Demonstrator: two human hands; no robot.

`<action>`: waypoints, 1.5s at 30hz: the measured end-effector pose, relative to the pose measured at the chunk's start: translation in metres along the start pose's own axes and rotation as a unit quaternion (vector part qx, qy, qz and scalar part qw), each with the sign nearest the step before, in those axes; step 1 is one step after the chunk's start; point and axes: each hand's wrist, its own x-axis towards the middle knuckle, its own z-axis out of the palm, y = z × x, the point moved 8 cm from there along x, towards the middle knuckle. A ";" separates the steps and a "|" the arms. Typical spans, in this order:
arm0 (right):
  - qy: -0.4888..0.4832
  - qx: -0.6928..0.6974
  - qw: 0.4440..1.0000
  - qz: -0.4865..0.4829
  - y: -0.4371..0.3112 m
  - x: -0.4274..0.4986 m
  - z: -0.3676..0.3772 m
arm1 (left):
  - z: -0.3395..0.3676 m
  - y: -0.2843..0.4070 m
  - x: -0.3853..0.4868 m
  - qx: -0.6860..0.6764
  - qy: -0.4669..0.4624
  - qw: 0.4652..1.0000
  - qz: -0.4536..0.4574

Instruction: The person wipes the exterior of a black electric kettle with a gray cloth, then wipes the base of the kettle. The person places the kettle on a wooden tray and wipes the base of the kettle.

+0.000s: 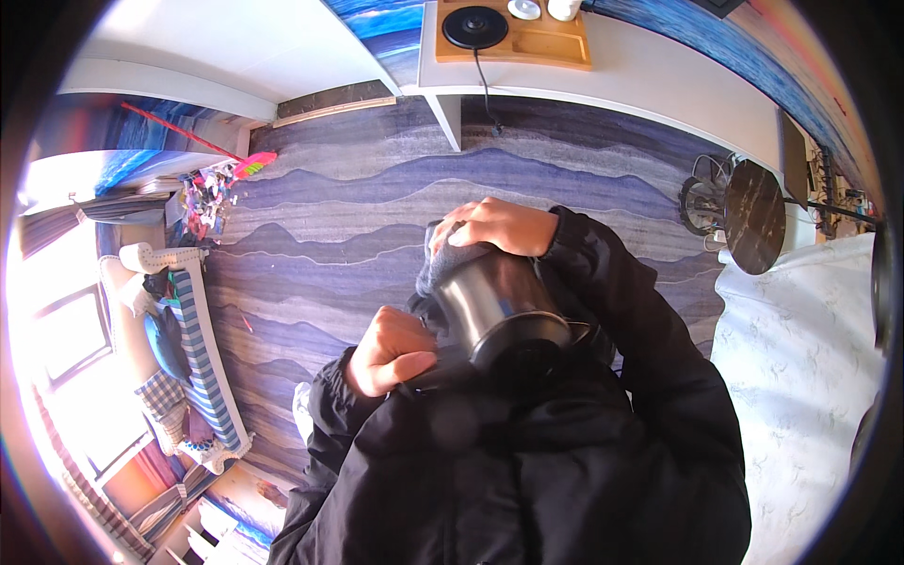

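Note:
A stainless-steel electric kettle (484, 296) is tilted in front of my chest. Its dark, rimmed end points toward me, and a small metal spout (580, 330) juts out on the right side of that rim. My left hand (395, 349) is closed at the kettle's left side, around what appears to be its black handle, mostly hidden by the fingers. At the far end, my right hand (494, 226) presses a grey cloth (452, 265) against the metal, fingers bent over it. The kettle's inside cannot be made out.
On a white counter (635, 70) ahead, a wooden tray (551, 46) carries a black kettle power base (475, 27) with a hanging cord. A round dark stool (754, 217) and white-covered surface (791, 367) are right. Left are a sofa (201, 360), clutter (208, 198) and a pink broom (254, 164).

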 end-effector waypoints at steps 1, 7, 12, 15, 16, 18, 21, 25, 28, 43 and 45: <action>0.014 0.013 1.000 0.009 -0.011 -0.012 -0.007 | 0.004 -0.002 0.002 -0.002 0.016 1.000 -0.009; 0.069 0.131 0.989 0.008 -0.104 -0.118 -0.043 | 0.036 0.001 0.033 -0.027 0.052 0.998 -0.022; 0.064 0.287 0.956 -0.019 -0.083 -0.138 -0.055 | 0.069 0.003 0.058 -0.051 0.078 0.995 -0.046; 0.127 0.192 0.973 0.029 -0.005 -0.135 -0.059 | 0.080 0.011 0.077 -0.039 0.110 0.992 -0.053; 0.156 0.218 0.962 0.047 0.008 -0.143 -0.059 | 0.082 0.009 0.077 -0.042 0.137 0.988 -0.050; 0.214 0.266 0.937 0.083 0.026 -0.163 -0.059 | 0.082 0.000 0.066 -0.025 0.217 0.974 -0.051; 0.210 0.417 0.883 0.048 -0.041 -0.192 -0.050 | 0.080 -0.018 0.025 -0.058 0.388 0.917 -0.073; 0.189 0.537 0.820 0.056 -0.048 -0.201 -0.043 | 0.086 -0.038 -0.007 -0.142 0.411 0.899 -0.044; 0.177 0.573 0.785 0.154 0.028 -0.196 -0.029 | 0.090 -0.033 0.009 -0.104 0.390 0.913 -0.066; 0.020 0.144 0.974 0.175 -0.020 -0.093 -0.027 | 0.072 -0.009 0.022 -0.091 0.214 0.971 -0.052; -0.019 0.016 0.999 0.042 0.001 -0.062 -0.010 | 0.068 -0.004 0.015 -0.069 0.138 0.986 -0.062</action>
